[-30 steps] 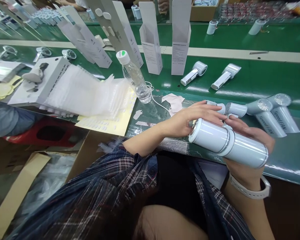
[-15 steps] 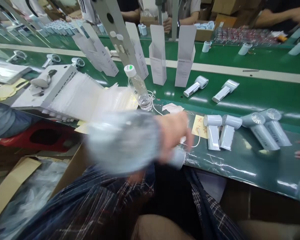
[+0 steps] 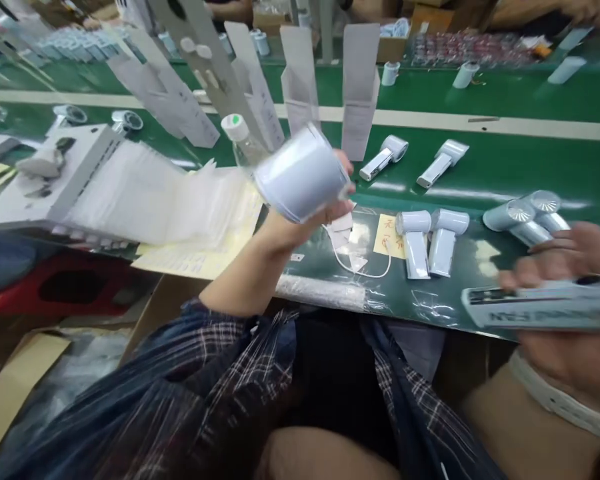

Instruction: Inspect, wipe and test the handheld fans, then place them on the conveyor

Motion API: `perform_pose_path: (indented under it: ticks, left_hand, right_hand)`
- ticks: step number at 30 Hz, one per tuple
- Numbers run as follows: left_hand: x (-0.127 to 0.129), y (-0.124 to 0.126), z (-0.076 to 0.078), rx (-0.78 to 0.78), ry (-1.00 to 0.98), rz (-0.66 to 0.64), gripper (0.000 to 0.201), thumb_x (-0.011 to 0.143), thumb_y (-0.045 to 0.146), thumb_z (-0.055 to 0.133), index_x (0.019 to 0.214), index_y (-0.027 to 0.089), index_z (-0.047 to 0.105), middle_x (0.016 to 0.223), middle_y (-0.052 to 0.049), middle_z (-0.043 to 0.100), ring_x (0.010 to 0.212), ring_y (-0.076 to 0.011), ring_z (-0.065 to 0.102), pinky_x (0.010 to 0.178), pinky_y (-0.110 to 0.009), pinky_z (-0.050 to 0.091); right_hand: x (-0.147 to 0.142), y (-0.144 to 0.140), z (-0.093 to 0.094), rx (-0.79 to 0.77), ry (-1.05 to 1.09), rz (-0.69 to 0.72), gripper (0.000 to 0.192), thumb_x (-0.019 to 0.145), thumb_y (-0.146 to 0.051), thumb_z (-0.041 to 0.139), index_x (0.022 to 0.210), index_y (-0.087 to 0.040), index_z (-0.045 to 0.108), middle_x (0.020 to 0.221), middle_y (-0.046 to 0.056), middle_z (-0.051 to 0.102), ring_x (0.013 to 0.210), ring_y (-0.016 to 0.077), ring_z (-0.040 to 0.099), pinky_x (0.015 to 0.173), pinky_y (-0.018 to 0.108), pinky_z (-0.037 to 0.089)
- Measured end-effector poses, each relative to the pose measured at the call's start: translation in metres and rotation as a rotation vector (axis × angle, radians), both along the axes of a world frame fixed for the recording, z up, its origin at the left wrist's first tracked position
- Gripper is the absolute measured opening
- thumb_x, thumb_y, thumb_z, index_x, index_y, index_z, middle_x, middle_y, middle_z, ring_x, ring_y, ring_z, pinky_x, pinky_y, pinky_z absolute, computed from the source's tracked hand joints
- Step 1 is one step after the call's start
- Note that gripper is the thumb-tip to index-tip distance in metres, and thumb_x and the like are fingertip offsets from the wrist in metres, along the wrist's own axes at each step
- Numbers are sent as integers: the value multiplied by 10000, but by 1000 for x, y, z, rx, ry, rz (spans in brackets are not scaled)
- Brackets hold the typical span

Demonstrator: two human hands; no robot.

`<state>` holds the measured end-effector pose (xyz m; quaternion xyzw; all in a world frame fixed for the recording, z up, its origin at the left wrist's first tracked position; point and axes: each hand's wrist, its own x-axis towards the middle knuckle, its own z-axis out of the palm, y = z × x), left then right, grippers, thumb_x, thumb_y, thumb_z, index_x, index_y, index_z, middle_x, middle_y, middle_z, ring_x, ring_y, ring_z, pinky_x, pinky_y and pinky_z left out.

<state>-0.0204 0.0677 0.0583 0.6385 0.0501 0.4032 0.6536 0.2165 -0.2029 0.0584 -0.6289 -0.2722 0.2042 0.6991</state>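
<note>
My left hand [image 3: 337, 207] is wrapped around a light blue, cylinder-shaped fan part [image 3: 300, 175], lifted above the bench; its far side is hidden. At the right, close to me, my right hand [image 3: 567, 357], with a pale wristband, holds a handheld fan [image 3: 540, 308] with "FAN" lettered on its handle. Fingers curl over the fan's top edge; whether all of them are mine I cannot tell. Two white-and-silver handheld fans [image 3: 415, 250] lie side by side mid-bench. Behind the right hand, two more fans [image 3: 513, 215] are partly covered.
A clear bottle [image 3: 237, 130] stands behind the left hand, near upright white boxes [image 3: 360, 100]. Plastic sleeves [image 3: 145, 193] are stacked at the left. A white cable [image 3: 360, 270] and a yellow note [image 3: 386, 235] lie mid-bench. Two fans [image 3: 443, 163] rest on the green belt.
My left hand has raised the fan part, up and to the right, off the blurred spot before me. My right hand has come into view with a fan. The camera view has shifted slightly.
</note>
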Motion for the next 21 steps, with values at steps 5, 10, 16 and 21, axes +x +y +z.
perform_pose_path:
  ticks: [5,10,16,21]
  left_hand:
    - [12,-39,-18,-311,221,-221,750,819,814,840,1200,184,695,748,7,691,580,-157,700,510,-266,582]
    - [28,-61,-30,-353,257,-212,947,781,945,772,1309,162,709,835,-60,776,723,-217,793,614,-307,645]
    - [44,-74,-36,-340,208,-135,985,704,985,805,1240,163,728,1159,-173,818,1218,-398,799,975,-491,691]
    - [50,-79,-32,-379,157,-111,979,701,958,827,1325,214,700,1444,-163,761,1476,-434,673,1157,-512,634]
  right_hand:
    - [-52,23,-18,72,428,48,768,554,-863,1012,858,-202,769,822,20,664,714,169,670,632,329,677]
    - [-73,26,-27,59,490,122,629,704,-746,1017,882,-194,772,822,22,748,711,174,760,623,300,716]
    - [-78,19,-20,101,623,128,392,804,-481,972,1027,-210,796,854,40,798,754,209,790,650,332,735]
    - [-79,16,-20,88,593,134,393,853,-424,936,1155,-234,768,887,34,811,763,209,802,657,332,741]
